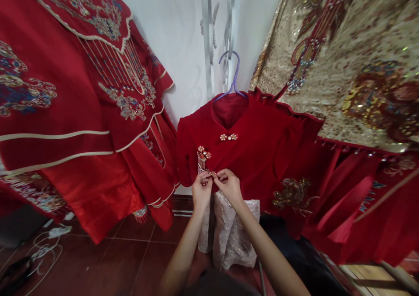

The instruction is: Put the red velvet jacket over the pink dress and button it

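A small red velvet jacket [255,143] hangs on a purple hanger [231,75] against a white wall. It has pearl flower clasps [228,136] at the collar and a tasselled one [203,156] lower down. My left hand [202,189] and my right hand [229,186] are both pinched on the bottom clasp [213,174] at the jacket's front edge, fingertips meeting. A white lace skirt [229,235] hangs below the jacket, behind my forearms.
Large red embroidered robes [75,112] hang on the left. A gold sequinned garment [353,64] with red pleats [347,200] hangs on the right. White cables [46,248] lie on the dark red tile floor at lower left. A metal stand [207,38] rises behind the hanger.
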`<state>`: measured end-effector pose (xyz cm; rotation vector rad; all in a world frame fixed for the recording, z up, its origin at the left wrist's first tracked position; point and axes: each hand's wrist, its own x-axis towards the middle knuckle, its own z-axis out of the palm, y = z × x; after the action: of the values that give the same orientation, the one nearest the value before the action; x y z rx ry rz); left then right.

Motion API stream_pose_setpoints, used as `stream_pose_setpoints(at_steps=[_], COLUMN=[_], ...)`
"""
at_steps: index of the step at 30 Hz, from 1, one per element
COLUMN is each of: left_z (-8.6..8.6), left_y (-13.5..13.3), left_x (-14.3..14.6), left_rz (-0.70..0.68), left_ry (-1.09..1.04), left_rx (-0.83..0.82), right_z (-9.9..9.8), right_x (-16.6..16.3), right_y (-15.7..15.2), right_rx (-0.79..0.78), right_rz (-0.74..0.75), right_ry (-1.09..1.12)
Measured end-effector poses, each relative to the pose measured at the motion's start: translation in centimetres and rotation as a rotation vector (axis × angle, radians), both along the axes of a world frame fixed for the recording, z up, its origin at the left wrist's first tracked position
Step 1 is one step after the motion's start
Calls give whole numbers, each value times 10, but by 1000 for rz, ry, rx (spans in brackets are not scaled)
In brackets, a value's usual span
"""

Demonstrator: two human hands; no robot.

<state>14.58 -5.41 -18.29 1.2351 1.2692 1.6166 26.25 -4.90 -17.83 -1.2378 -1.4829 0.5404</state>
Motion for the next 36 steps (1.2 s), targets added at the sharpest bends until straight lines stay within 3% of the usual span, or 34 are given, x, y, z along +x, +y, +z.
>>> stream_pose_setpoints(at_steps=[8,25,31,36], left_z=[-1,1,-2,-14], left_y=[3,11,5,2], left_x=[-4,-23,-23,-32], left_rz=[5,-142,-61,68], left_ry=[39,181,245,245], left_rx=[36,27,43,88], right_z=[-1,-3,2,-2], right_x=[1,-1,8,25], right_y=[0,3,-3,-20], right_rx=[18,29,-66,-138], right_rz=[-18,-16,12,-45], right_ry=[-8,15,23,201])
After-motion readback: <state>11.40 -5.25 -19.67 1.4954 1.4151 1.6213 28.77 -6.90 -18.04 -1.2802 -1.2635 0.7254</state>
